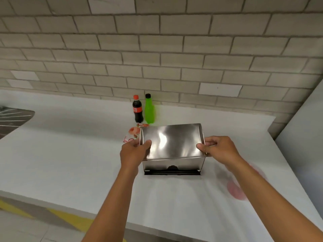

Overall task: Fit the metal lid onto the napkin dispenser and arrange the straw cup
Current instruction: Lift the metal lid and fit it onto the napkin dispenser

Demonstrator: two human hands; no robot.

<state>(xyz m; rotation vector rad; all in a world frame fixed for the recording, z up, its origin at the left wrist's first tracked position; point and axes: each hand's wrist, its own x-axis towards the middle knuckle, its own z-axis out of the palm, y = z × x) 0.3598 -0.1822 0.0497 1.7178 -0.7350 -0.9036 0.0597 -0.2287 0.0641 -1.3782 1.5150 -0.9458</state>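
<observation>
A shiny metal lid (pixel 172 141) sits over the napkin dispenser (pixel 173 165), whose lower front with a dark slot shows beneath it on the white counter. My left hand (pixel 134 150) grips the lid's left end, thumb on top. My right hand (pixel 215 148) grips the lid's right end the same way. Behind the lid's left corner a red-and-white printed cup (pixel 133 134) is partly hidden; I cannot tell whether it stands or lies.
A cola bottle (pixel 138 110) and a green bottle (pixel 149 109) stand at the tiled wall behind the dispenser. The counter (pixel 70 154) ends at a front edge (pixel 61 203) and meets a wall at the right. A dark grated area (pixel 12 119) lies far left.
</observation>
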